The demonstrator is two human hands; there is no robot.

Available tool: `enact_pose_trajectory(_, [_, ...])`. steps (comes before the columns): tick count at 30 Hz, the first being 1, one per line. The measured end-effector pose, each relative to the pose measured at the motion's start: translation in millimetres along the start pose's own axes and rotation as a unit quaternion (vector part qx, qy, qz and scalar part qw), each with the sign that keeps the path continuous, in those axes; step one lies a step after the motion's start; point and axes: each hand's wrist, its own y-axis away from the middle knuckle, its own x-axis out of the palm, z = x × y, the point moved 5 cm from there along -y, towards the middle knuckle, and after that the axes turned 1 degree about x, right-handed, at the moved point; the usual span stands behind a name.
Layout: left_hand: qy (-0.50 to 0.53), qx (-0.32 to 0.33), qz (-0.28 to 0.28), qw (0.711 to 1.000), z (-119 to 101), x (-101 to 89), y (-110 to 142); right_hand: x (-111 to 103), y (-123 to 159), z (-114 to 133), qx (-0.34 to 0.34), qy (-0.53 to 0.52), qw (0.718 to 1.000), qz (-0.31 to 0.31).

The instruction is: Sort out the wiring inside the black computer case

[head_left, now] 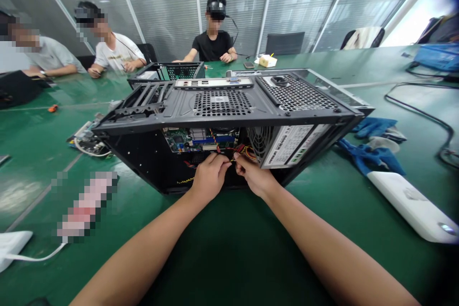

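Note:
A black desktop computer case (229,105) lies on its side on the green table (229,248), its open side towards me. Inside I see a green motherboard (179,138), a power supply with a fan (283,143) and a bundle of red, yellow and black wires (238,150). My left hand (210,177) and my right hand (253,174) reach into the opening side by side. Both are closed in a pinch around the wires near the case floor. What exactly sits between the fingertips is hidden.
Blue gloves (373,155) and a white elongated device (412,205) lie to the right. A circuit board with cables (88,141) lies left of the case, and a second open case (168,71) stands behind. Three people sit at the far side. A black cable (423,114) loops at right.

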Motion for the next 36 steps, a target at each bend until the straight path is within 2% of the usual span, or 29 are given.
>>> enact_pose_trajectory(6, [0.025,-0.047,0.013,0.998,-5,-0.4,-12,0,1,4,-0.015,-0.004,1.0,0.02])
enact_pose_trajectory(10, [0.055,-0.093,0.034,0.994,2,4.4,-17,0,1,5,-0.02,-0.011,1.0,0.018])
enact_pose_trajectory(13, [0.103,-0.103,0.051,0.988,7,7.7,-18,0,0,4,-0.016,-0.019,1.0,0.017])
enact_pose_trajectory(18, [0.103,-0.066,0.032,0.992,6,4.7,-16,2,-1,3,-0.027,-0.018,0.999,0.027])
enact_pose_trajectory(25, [0.048,0.015,0.007,0.999,-3,4.2,-9,-3,-3,-2,-0.01,-0.03,0.999,-0.033])
enact_pose_trajectory(29, [0.018,0.031,-0.002,0.999,-1,4.9,-9,-4,-4,-2,-0.026,-0.049,0.997,-0.044])
enact_pose_trajectory(36, [-0.051,0.046,0.012,0.998,-3,5.0,-9,-3,-5,0,-0.049,-0.049,0.997,-0.038])
